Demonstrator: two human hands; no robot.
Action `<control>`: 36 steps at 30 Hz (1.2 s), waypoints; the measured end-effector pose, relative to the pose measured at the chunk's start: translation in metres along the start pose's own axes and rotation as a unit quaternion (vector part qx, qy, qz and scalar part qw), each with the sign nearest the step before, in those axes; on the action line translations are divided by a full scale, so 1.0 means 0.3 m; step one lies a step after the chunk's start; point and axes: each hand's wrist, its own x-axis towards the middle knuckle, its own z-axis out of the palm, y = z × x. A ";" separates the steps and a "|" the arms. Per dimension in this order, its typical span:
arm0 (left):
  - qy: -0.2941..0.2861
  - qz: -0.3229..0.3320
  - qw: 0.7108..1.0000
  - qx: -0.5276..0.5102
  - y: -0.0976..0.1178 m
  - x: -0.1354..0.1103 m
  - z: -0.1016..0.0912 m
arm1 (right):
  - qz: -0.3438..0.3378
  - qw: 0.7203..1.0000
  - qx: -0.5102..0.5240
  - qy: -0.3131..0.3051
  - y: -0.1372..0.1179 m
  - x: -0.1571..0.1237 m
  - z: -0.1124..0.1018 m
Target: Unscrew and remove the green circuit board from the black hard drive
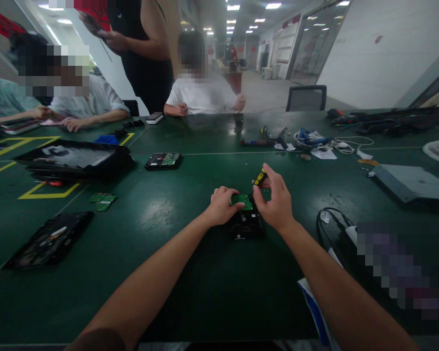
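In front of me a black hard drive (pixel 246 226) with a green circuit board (pixel 246 201) on its upper side lies on the table. My left hand (pixel 225 205) is closed around the drive's left edge, thumb resting over the board. A yellow-and-black screwdriver (pixel 260 177) sits between the fingers and thumb of my right hand (pixel 276 202), at the drive's far right corner. The screwdriver is tilted; its tip is hidden behind my fingers. A few tiny pieces, perhaps screws, lie just beyond the right hand.
A second hard drive (pixel 163 161) lies farther back, left of centre. Black trays (pixel 76 158), a loose circuit board (pixel 103 201) and a black part (pixel 51 239) are at left. Cables (pixel 314 139) and a grey metal case (pixel 413 181) are at right. Several people are across the table (pixel 190 273).
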 end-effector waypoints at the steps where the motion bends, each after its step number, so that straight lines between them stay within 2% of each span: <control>1: -0.001 0.000 1.000 0.001 0.001 0.000 0.000 | -0.001 1.000 -0.003 0.005 0.000 0.000 0.001; 16: -0.005 -0.002 1.000 0.004 0.008 -0.003 -0.008 | -0.003 1.000 -0.017 0.019 0.007 -0.004 0.008; 30: -0.003 0.000 1.000 -0.001 0.009 -0.006 -0.008 | -0.011 1.000 -0.012 0.001 0.008 -0.004 0.004; 36: -0.005 -0.005 1.000 0.002 0.010 -0.006 -0.010 | -0.002 1.000 -0.014 0.022 0.010 -0.004 0.006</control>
